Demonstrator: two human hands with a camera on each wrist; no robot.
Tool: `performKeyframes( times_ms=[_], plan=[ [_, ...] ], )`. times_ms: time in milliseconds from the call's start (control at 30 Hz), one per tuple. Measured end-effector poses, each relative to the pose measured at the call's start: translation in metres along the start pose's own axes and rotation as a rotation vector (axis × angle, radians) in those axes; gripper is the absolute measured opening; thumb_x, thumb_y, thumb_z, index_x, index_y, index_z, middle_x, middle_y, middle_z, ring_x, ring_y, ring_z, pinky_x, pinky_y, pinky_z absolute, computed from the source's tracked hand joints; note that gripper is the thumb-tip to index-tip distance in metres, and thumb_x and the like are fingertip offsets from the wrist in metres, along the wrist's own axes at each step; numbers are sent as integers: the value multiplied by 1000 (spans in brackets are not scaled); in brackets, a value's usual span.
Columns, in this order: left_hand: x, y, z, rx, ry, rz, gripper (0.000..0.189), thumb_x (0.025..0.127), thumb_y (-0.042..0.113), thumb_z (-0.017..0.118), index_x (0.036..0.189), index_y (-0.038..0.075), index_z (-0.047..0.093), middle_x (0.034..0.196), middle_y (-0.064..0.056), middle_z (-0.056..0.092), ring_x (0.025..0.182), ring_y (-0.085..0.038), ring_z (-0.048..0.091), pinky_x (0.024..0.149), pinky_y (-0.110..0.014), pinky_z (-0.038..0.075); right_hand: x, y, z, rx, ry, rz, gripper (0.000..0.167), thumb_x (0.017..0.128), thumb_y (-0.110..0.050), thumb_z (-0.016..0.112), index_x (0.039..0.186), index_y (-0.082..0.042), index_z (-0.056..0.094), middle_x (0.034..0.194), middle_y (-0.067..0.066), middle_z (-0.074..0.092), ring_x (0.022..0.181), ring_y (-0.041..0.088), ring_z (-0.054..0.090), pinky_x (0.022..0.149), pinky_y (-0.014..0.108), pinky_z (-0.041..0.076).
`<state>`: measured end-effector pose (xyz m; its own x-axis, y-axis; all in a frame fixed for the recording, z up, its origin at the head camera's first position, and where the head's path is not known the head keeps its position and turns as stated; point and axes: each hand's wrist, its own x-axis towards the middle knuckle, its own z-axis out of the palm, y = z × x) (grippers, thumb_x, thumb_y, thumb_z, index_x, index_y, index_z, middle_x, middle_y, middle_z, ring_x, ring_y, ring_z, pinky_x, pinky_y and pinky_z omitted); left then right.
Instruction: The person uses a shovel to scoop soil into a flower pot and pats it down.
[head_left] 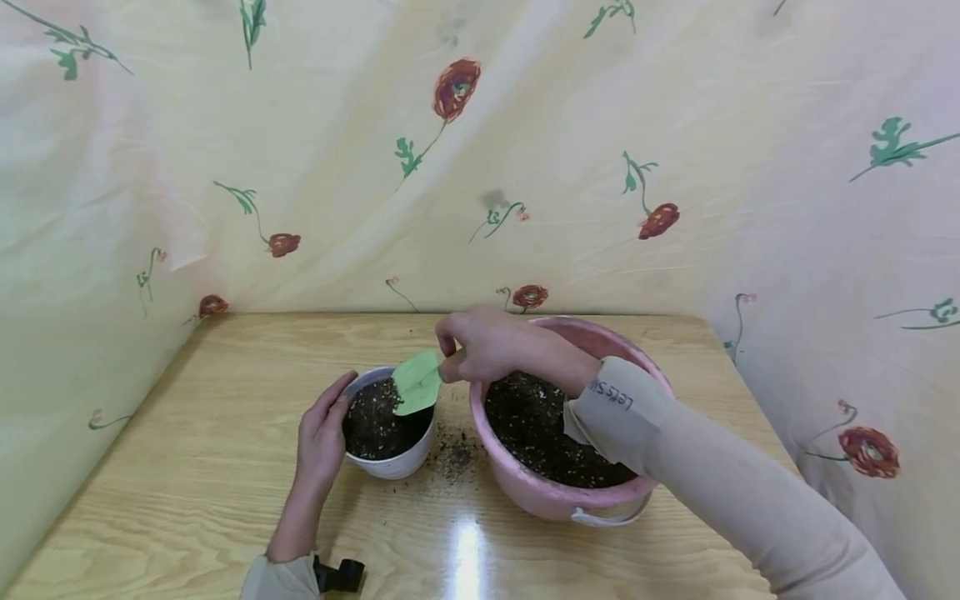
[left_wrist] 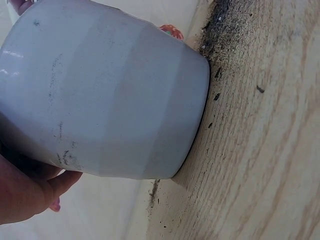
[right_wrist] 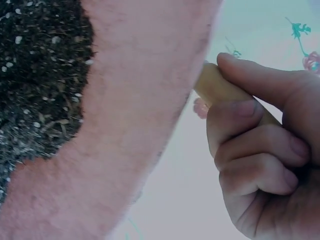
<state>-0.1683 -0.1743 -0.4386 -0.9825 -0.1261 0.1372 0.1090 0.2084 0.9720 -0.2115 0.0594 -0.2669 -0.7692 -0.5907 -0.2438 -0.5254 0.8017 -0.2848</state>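
Observation:
A white pot (head_left: 393,467) filled with dark soil (head_left: 375,421) stands on the wooden table. My left hand (head_left: 322,429) grips its left side, thumb at the rim and fingers around the outer wall. In the left wrist view the smooth pot wall (left_wrist: 115,95) fills much of the picture. With curled fingers, my right hand (head_left: 487,343) holds a small trowel by its wooden handle (right_wrist: 222,87). The trowel's light green blade (head_left: 417,383) is tilted over the right part of the pot, its edge at the soil. The pink tub's wall hides the blade in the right wrist view.
Right of the pot stands a large pink tub (head_left: 525,492) of dark, white-flecked soil, under my right forearm. A pale handle (head_left: 609,518) hangs at its front. Spilled soil (head_left: 453,457) lies between the containers. Flower-patterned cloth (head_left: 337,125) surrounds the table's back and sides.

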Motion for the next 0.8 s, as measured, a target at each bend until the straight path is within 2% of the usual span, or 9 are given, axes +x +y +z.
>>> performKeyframes(
  times_ms=[167,333,667,800],
  plan=[
    [0,1,2,-13,-8,5,37,103,9,37,136,-2,51,143,-15,49,136,-23,38,115,-38,26,-9,-7,-7,-56,28,-7,12,91,-26,65,90,-15,59,73,0,57,60,14,48,53,26,39],
    [0,2,2,-11,-14,7,38,103,10,37,137,-1,51,143,-15,48,136,-23,38,116,-38,25,-18,-11,-14,-112,71,-5,11,91,-26,63,90,-15,59,74,0,58,65,15,51,55,26,42],
    [-1,4,2,7,5,-6,37,103,12,39,136,0,52,142,-13,50,135,-22,40,115,-37,26,-39,-3,-21,-101,138,0,12,91,-26,62,96,-16,60,75,-2,61,63,16,51,56,27,43],
    [-2,4,0,40,29,-14,37,103,13,39,136,1,53,141,-12,51,134,-21,40,114,-37,27,-46,3,-22,-110,173,-20,13,91,-28,64,96,-16,62,79,-2,62,67,17,53,61,30,45]
  ],
)
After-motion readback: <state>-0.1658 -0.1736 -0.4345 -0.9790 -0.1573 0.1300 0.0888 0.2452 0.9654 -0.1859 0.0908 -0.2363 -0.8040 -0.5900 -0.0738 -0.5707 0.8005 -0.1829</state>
